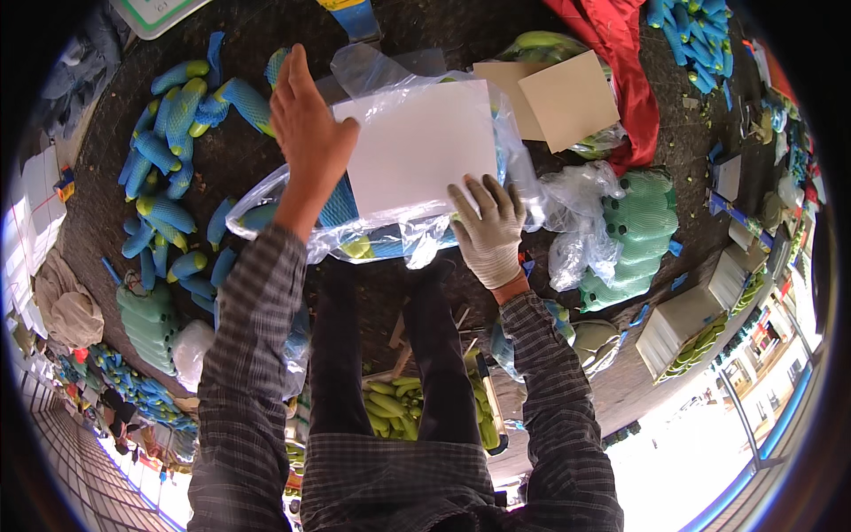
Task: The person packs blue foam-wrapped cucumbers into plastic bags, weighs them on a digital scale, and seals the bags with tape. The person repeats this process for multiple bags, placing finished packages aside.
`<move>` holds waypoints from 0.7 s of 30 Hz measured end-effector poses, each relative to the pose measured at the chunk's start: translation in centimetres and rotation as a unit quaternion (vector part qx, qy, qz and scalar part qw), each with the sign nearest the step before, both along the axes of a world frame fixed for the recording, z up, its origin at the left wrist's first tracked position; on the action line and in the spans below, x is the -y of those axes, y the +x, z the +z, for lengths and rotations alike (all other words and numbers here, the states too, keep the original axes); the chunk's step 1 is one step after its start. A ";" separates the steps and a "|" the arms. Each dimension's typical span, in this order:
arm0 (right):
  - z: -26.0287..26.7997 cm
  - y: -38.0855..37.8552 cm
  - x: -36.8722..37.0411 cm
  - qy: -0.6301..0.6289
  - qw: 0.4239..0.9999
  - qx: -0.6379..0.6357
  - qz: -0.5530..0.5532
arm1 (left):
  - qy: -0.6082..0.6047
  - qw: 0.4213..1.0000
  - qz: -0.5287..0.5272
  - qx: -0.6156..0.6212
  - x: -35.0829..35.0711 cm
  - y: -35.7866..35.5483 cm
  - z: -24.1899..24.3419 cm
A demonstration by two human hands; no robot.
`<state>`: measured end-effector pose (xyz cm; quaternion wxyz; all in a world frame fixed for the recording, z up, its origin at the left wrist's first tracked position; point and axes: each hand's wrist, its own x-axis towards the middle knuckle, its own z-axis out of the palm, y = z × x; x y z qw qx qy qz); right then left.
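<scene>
A white sheet of board (419, 146) lies on a clear plastic bag (522, 149) in front of me. Inside the bag are green vegetables in blue foam nets (339, 203), mostly hidden by the board. My bare left hand (306, 126) hovers at the board's left edge, fingers raised and thumb apart, holding nothing. On my right hand (490, 229) is a pale knit glove; it reaches over the board's lower right corner with spread fingers, apparently touching the bag's edge. Whether it presses down is hard to tell.
Loose blue-netted vegetables (156, 159) spread over the dark floor at left. Brown cardboard sheets (572, 100) rest on another bag at upper right, beside red cloth (635, 86). Green netted bundles (638, 233) and crumpled plastic (575, 219) lie at right. Unwrapped vegetables (393, 405) sit behind my legs.
</scene>
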<state>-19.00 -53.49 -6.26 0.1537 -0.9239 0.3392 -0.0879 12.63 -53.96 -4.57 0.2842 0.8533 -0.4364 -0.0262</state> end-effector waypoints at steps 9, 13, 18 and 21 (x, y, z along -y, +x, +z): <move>3.9 2.1 -0.3 0.208 0.972 0.056 -0.091 | 0.088 0.889 -0.273 -0.355 3.1 1.2 0.6; 5.6 1.8 -1.3 0.135 0.991 -0.010 -0.021 | 0.160 0.893 -0.418 -0.048 1.3 2.7 0.6; 4.8 2.7 -3.4 0.043 0.994 -0.085 0.059 | 0.106 0.867 -0.486 -0.008 1.6 2.2 2.0; 1.9 4.1 -3.8 0.052 0.997 -0.001 0.060 | 0.049 0.832 -0.553 -0.013 4.4 -0.7 0.3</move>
